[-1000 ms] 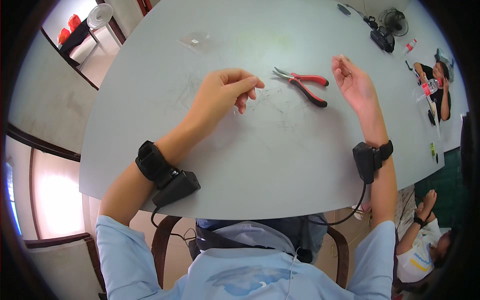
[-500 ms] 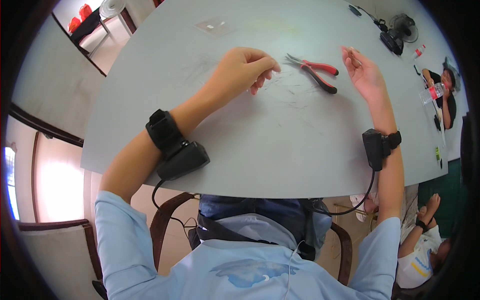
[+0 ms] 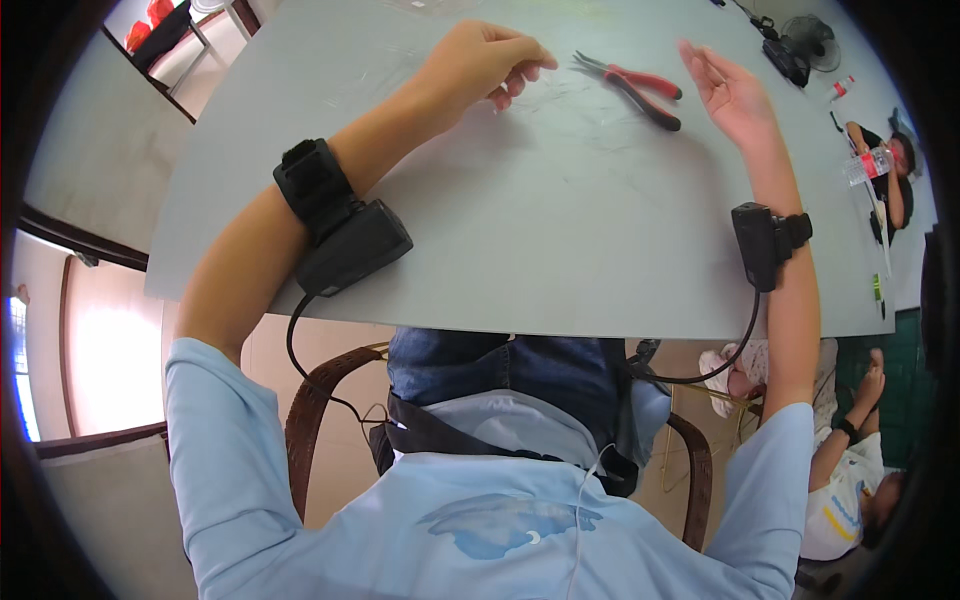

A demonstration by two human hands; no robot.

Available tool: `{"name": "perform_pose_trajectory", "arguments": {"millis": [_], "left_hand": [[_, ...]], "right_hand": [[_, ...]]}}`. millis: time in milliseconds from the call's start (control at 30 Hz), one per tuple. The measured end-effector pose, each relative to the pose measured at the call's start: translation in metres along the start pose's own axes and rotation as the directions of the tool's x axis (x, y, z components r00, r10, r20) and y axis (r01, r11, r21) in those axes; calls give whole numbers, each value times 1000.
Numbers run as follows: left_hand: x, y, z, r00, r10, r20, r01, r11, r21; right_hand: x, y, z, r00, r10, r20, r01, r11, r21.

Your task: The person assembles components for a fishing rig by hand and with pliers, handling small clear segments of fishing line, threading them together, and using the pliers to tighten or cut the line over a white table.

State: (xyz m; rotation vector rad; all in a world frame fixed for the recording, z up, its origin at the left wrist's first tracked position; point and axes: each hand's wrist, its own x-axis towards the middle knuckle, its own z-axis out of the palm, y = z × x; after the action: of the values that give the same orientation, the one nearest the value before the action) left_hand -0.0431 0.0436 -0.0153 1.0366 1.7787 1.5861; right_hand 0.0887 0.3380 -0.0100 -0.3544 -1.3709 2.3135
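Observation:
My left hand (image 3: pixel 480 68) is over the far part of the grey table (image 3: pixel 540 260), thumb and forefinger pinched together at its right side. Whatever lies in that pinch is too fine to make out. Further right, my right hand (image 3: pixel 738 98) is raised with the palm partly turned up and its fingers bent together, slightly blurred; anything between those fingertips cannot be told. Between the hands lie pliers (image 3: pixel 640 92) with thin jaws and red-and-black handles, jaws slightly apart, touched by neither hand. Faint thin strands (image 3: pixel 555 105) are scattered on the tabletop beside the left hand.
Black boxes are strapped to both my wrists, with cables (image 3: pixel 330 390) running down. A clear plastic bag (image 3: pixel 430 5) lies at the far edge of view. At right are a fan (image 3: pixel 808 43), clear bottles (image 3: pixel 870 165) and other seated people. My chair's arm (image 3: pixel 315 420) curves beside me.
The view has shifted, so table, pliers and both hands appear higher in the picture. The hands keep nearly the same place around the pliers, which have not moved on the table.

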Motion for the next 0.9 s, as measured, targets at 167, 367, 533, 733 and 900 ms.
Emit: {"name": "perform_pose_trajectory", "arguments": {"millis": [167,367,533,733,900], "left_hand": [[0,1,0,999,-24,25,24,999,21],[-2,6,4,1000,-16,16,15,999,32],[-4,14,12,1000,28,13,-29,992,124],[-17,23,23,981,93,168,-108,991,83],[-19,22,22,976,56,212,-83,989,120]], "right_hand": [[-10,13,9,965,-193,175,255,835,-487],[-2,22,-6,926,-279,254,375,614,-694],[-5,28,13,738,-501,452,580,128,-805],[-82,34,119,614,-404,678,705,-105,-701],[-87,38,117,744,-185,642,665,117,-737]]}}
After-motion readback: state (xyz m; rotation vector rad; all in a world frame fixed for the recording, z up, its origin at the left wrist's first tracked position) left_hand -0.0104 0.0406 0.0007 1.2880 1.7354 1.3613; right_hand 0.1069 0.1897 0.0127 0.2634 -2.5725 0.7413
